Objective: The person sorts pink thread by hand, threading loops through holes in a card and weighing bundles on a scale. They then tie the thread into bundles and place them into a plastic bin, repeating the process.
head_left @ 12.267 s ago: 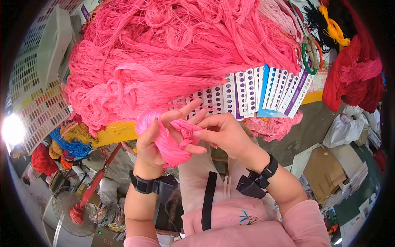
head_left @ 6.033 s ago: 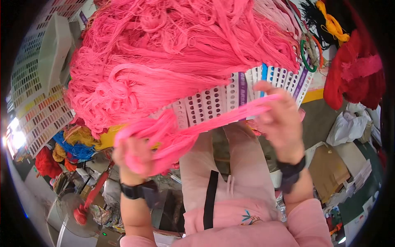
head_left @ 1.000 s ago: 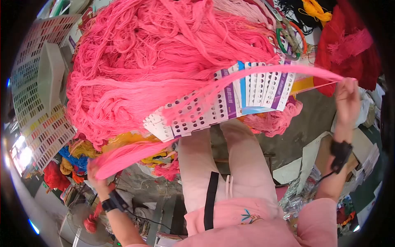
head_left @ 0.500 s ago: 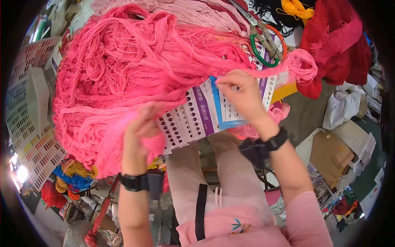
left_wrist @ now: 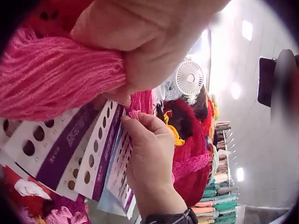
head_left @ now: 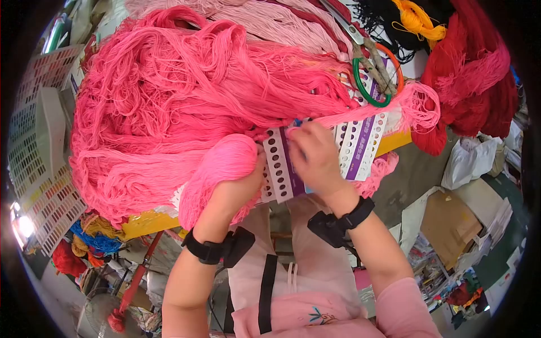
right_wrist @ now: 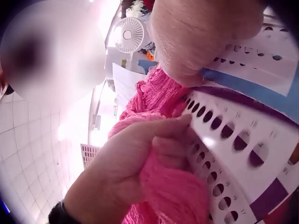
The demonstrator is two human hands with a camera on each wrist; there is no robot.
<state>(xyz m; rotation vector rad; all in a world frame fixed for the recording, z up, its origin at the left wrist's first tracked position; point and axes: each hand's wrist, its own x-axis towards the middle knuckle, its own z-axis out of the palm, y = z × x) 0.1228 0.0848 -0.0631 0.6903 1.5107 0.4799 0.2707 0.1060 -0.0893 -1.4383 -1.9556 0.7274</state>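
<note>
My left hand (head_left: 239, 188) grips a bright pink skein of thread (head_left: 217, 169) that bulges over its back and hangs beside the wrist. Its fingertips are right at a white strip card (right_wrist: 219, 116) with a row of round holes and a purple band, as the right wrist view shows. Bent over the upper ends of the fanned cards (head_left: 366, 143), my right hand (head_left: 319, 159) pinches at a card with thumb and forefinger; its fingertips are partly hidden. Behind it, a lighter pink hank (head_left: 414, 110) lies with a looped end to the right.
A large heap of pink thread (head_left: 152, 96) covers the table behind the cards. Scissors (head_left: 369, 67) with green and orange handles lie at the back right, near red hanks (head_left: 468, 73). A white perforated basket (head_left: 34, 146) stands left; a red-stemmed fan (head_left: 132, 287) is below.
Earlier both hands worked the skein, then stretched pink thread wide apart. The right hand has since come to the cards; the left hand has brought its skein rightward to them.
</note>
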